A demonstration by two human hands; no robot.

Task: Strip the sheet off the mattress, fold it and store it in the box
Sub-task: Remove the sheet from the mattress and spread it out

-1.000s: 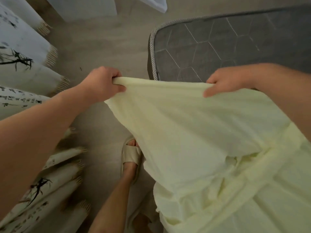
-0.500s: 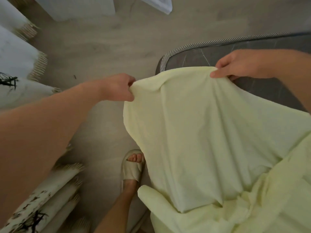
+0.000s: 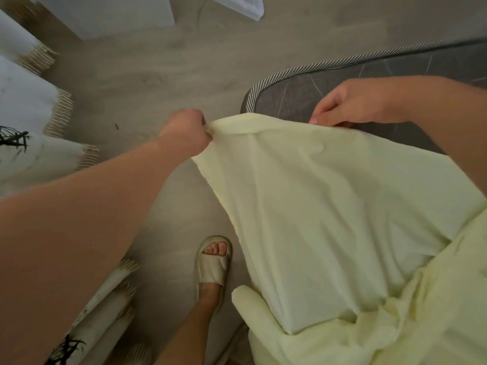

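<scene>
- The sheet (image 3: 329,206) runs off the lower right edge, bunched there. It hides much of the mattress (image 3: 395,72), whose grey corner with striped piping shows.
- A pale box (image 3: 237,6) is cut off at the top.
- Grey wood floor (image 3: 184,61).
- The left hand (image 3: 185,133) is clenched on the sheet's upper corner; the right hand (image 3: 350,104) pinches its top edge over the mattress.
- Fringed white cloths (image 3: 26,106) lie at left; a sandal (image 3: 213,262) stands beside the hanging sheet.

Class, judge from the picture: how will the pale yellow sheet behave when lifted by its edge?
Probably floppy: the sheet sags between the left hand and right hand. Likely light: finger grips alone hold its edge up. It may trail, as the rest lies bunched below.
</scene>
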